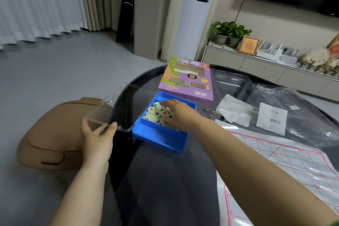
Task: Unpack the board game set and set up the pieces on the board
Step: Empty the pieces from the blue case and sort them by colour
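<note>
Nearby, purple box point(186, 79), perhaps crumpled tissue point(233, 112)

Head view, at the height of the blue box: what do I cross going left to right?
brown cushion → left hand pinching the clear lid → blue box → metal hook → crumpled white wrapper → white paper slip. The right hand overlaps the box, so it is left out.
</note>
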The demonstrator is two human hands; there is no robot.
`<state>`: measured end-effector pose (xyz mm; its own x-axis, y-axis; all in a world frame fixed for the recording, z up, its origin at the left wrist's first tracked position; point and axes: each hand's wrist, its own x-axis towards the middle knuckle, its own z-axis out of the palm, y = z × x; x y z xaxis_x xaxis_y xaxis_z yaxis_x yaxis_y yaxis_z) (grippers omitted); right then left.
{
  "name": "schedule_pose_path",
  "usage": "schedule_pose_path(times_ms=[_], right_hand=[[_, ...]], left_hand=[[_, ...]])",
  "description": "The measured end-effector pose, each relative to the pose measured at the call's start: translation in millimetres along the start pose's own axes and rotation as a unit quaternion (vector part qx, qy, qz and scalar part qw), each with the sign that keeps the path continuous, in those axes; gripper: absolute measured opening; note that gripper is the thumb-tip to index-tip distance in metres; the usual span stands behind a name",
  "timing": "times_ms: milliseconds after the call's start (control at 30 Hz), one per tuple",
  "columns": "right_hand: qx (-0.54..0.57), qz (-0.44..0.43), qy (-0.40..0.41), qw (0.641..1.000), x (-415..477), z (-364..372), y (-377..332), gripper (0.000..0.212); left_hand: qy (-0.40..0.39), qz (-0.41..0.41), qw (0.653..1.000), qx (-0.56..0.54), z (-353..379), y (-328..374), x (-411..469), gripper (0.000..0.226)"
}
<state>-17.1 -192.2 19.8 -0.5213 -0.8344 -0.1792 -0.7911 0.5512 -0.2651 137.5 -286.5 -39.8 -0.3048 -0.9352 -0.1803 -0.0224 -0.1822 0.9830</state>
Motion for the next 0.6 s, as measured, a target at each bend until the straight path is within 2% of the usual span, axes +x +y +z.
schedule_pose_path(times_ms=[133, 300, 600], right_hand=[[-0.027, -0.028, 0.02, 0.999, 10.2, 8.7, -5.6, 0.053], [-0.019, -0.068, 0.049, 0.996, 10.3, 16.7, -11.4, 0.04], [0.005, -0.045, 0.068, 0.997, 2.6, 17.5, -9.9, 0.035]], left_hand=[[-0.003, 0.03, 0.999, -0.031, -5.5, -0.3, 6.8, 0.075], [-0.04, 0.038, 0.997, -0.046, -17.8, 1.0, 10.3, 0.046], [-0.023, 0.051, 0.997, -0.061, -22.3, 0.2, 13.6, 0.041]])
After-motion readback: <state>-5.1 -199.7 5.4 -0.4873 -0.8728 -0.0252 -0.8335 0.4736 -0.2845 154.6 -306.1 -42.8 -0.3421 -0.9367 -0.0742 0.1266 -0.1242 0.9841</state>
